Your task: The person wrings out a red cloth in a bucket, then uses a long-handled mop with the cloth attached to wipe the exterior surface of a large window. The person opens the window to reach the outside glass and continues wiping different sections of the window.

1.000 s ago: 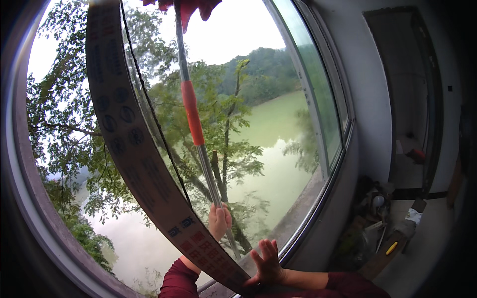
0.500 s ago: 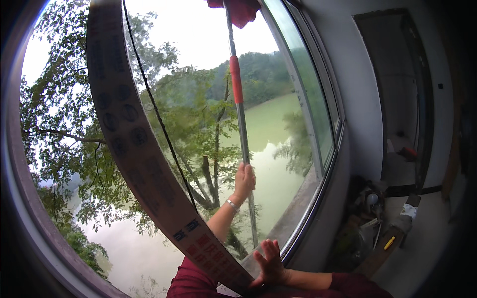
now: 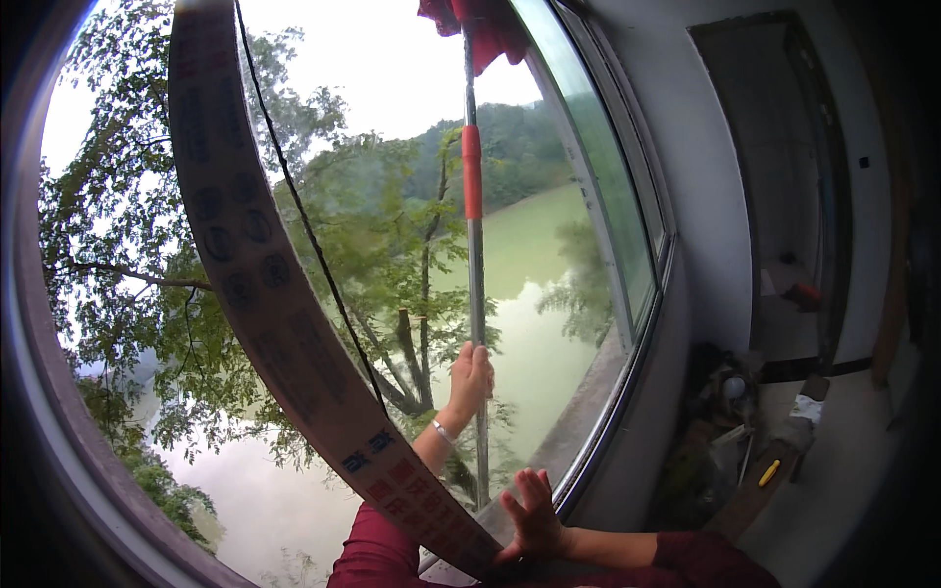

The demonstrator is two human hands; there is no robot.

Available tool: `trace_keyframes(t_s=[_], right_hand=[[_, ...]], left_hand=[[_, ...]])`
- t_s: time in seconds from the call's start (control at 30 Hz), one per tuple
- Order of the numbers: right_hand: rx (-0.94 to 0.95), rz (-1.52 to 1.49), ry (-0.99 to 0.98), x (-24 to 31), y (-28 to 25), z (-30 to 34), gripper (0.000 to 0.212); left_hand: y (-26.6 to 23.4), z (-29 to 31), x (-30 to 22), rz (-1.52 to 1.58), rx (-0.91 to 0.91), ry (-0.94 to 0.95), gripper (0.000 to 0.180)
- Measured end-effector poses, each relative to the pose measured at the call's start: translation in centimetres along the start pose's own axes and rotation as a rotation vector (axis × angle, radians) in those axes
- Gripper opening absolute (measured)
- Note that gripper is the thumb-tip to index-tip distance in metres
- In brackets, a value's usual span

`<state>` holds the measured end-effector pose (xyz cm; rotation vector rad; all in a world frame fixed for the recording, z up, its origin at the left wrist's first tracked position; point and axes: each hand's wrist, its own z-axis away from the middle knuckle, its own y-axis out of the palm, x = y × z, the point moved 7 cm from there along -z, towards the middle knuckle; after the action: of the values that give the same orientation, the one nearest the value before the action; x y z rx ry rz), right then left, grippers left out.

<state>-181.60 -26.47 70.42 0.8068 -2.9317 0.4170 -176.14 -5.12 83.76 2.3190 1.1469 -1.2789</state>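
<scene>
Beyond a curved window frame member with a printed covering, my left hand is closed around a silver pole. The pole stands nearly upright on the outer side and carries a red sleeve partway up. At its top hangs a dark red cloth, partly cut off by the picture's upper edge. A bracelet circles my left wrist. My right hand, fingers spread, rests against the lower end of the printed member and holds nothing.
A dark cable runs down beside the printed member. Sliding glass and a ledge are to the right. Indoors, a plank bearing a yellow-handled tool lies near clutter. Outside are trees and water.
My left hand has moved down and slightly left with the pole. The cloth and red sleeve sit lower, and the pole is more upright. My right hand stays in place.
</scene>
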Motion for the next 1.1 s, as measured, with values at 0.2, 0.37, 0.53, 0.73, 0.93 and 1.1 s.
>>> trace_keyframes(t_s=[0.2,0.37,0.53,0.73,0.93,1.1], right_hand=[[0.014,-0.031,0.003,0.2,0.4,0.1,0.102],[0.017,-0.024,0.006,0.1,0.0,0.0,0.102],[0.018,-0.059,0.001,0.7,0.1,-0.5,0.102],[0.005,-0.018,0.005,0.3,-0.7,-0.6,0.1],[0.025,-0.02,0.008,0.1,-0.2,-0.3,0.103],[0.019,-0.036,0.001,-0.2,0.5,0.1,0.105]], left_hand=[[0.6,-10.9,-8.2,-0.079,-0.031,0.225,0.028],[0.3,-6.8,-6.4,-0.011,-0.049,0.258,0.026],[-6.5,3.7,1.5,0.025,-0.103,0.143,0.017],[-3.7,6.9,-2.6,-0.01,-0.085,0.237,0.027],[-4.2,7.7,-1.9,0.132,-0.105,0.165,0.044],[-6.5,12.9,2.3,0.065,-0.271,0.213,0.055]])
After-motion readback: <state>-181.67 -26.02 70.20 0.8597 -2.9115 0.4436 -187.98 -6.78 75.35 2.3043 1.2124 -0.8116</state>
